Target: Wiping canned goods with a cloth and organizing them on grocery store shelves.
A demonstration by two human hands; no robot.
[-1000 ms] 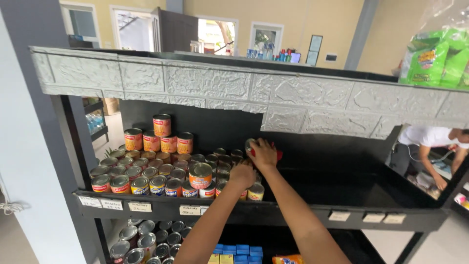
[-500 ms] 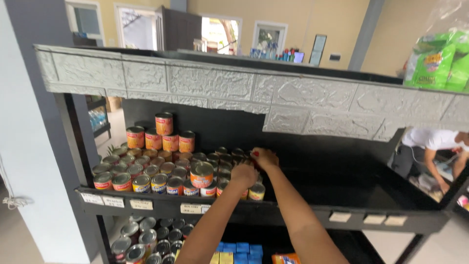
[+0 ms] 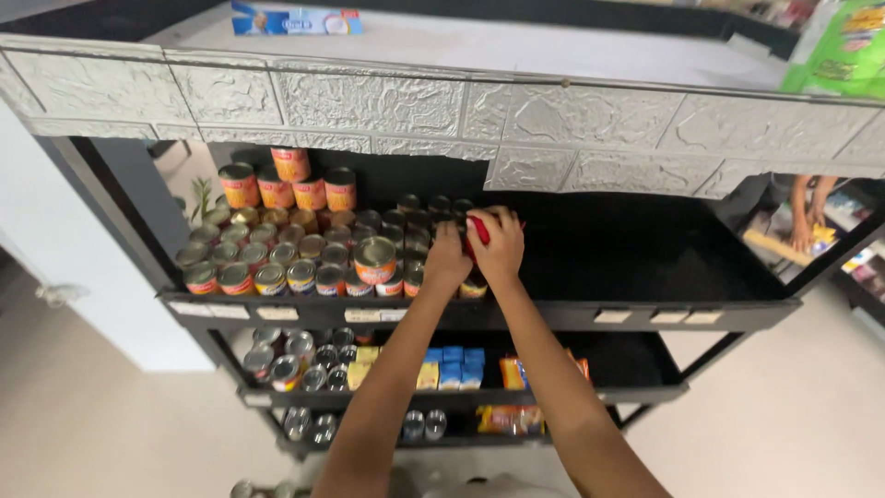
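My right hand [image 3: 501, 244] is closed over a red can [image 3: 479, 230] above the right end of the rows of tins [image 3: 295, 254] on the black shelf [image 3: 572, 316]. My left hand [image 3: 446, 265] is pressed against the red can's left side, fingers curled over it. The two hands touch each other. Most of the red can is hidden by my fingers. One orange-labelled can [image 3: 375, 259] sits on top of the front row just left of my left hand. A short stack of orange cans [image 3: 291, 184] stands at the back left.
Right of my hands the black shelf is bare. Lower shelves hold more tins [image 3: 295, 355], blue boxes [image 3: 454, 367] and yellow and orange packets [image 3: 513, 420]. Another person [image 3: 804, 210] bends at the far right. Green packages [image 3: 843, 44] and a long box [image 3: 297, 18] lie on top.
The view has tilted down and come closer. My left hand has moved up from the front row to the red can beside my right hand.
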